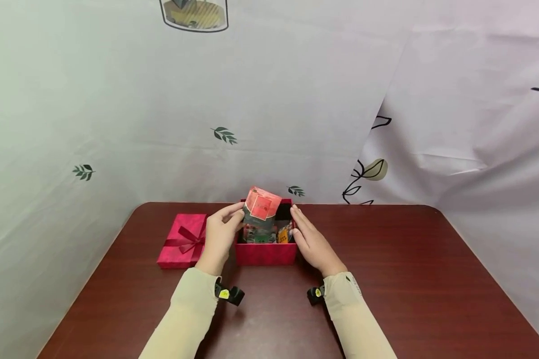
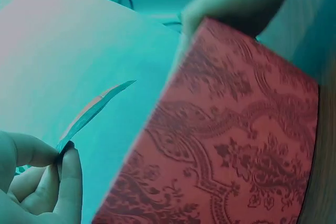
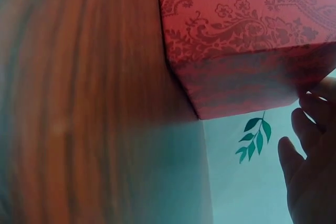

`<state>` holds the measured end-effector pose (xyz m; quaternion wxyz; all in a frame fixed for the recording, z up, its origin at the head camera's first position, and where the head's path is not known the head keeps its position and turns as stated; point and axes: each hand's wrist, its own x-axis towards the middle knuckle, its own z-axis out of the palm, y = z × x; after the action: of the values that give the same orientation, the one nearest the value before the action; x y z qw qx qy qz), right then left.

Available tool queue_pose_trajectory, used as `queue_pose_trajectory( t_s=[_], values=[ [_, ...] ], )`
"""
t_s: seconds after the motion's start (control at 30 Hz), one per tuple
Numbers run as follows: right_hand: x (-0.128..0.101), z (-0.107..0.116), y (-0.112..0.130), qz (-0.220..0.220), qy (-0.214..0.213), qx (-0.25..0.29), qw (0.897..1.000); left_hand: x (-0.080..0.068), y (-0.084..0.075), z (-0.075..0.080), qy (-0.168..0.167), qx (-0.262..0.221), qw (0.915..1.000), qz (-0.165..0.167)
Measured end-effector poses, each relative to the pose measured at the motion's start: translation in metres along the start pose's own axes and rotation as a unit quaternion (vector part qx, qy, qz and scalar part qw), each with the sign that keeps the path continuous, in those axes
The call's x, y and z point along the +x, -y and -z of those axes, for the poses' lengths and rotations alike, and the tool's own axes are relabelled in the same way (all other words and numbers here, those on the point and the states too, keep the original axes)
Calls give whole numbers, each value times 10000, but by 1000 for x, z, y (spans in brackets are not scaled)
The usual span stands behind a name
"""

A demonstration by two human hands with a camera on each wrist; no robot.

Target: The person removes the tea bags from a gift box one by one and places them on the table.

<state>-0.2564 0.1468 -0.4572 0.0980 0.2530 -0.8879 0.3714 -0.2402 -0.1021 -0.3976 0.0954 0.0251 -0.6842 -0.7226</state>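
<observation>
Red box (image 1: 265, 253): left hand (image 1: 219, 238) fingers pinch a packet (image 1: 260, 215); right hand (image 1: 313, 243) fingers straight against its side.

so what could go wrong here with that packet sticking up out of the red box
The packet stands well above the red box rim and the left hand only pinches its edge, so it might slip or tip out. Other packets already fill the box, so it may not sit flat, and the lid lying to the left might not shut. The right hand lies open beside the box wall, so a hard push could slide the box.
</observation>
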Motion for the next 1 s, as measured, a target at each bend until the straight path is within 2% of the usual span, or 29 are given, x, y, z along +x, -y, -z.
queue_pose_trajectory(
  t_s=[0.1, 0.2, 0.33, 0.47, 0.57, 0.7, 0.8, 1.0],
  values=[
    [0, 4, -1, 107, 38, -225, 9997, -10, -3, 4, 75, -350, 9993, 137],
    [1, 9, -1, 190, 169, -496, 9984, -21, -4, 8, 79, -474, 9986, 217],
    [0, 16, 0, 363, 422, -977, 9937, -39, -3, 14, 177, -422, 9984, 322],
    [1, 23, 1, 623, 611, -1501, 9848, -59, -1, 19, 419, -313, 9977, 439],
    [2, 28, 2, 779, 695, -1664, 9805, -71, 3, 22, 641, -317, 9958, 563],
    [4, 32, 2, 802, 857, -1616, 9799, -83, 12, 25, 977, -494, 9902, 862],
    [4, 32, 1, 788, 921, -1564, 9802, -88, 21, 26, 1328, -560, 9841, 1041],
    [5, 31, -1, 906, 873, -1532, 9802, -94, 37, 23, 2136, -575, 9679, 1197]
  ],
)
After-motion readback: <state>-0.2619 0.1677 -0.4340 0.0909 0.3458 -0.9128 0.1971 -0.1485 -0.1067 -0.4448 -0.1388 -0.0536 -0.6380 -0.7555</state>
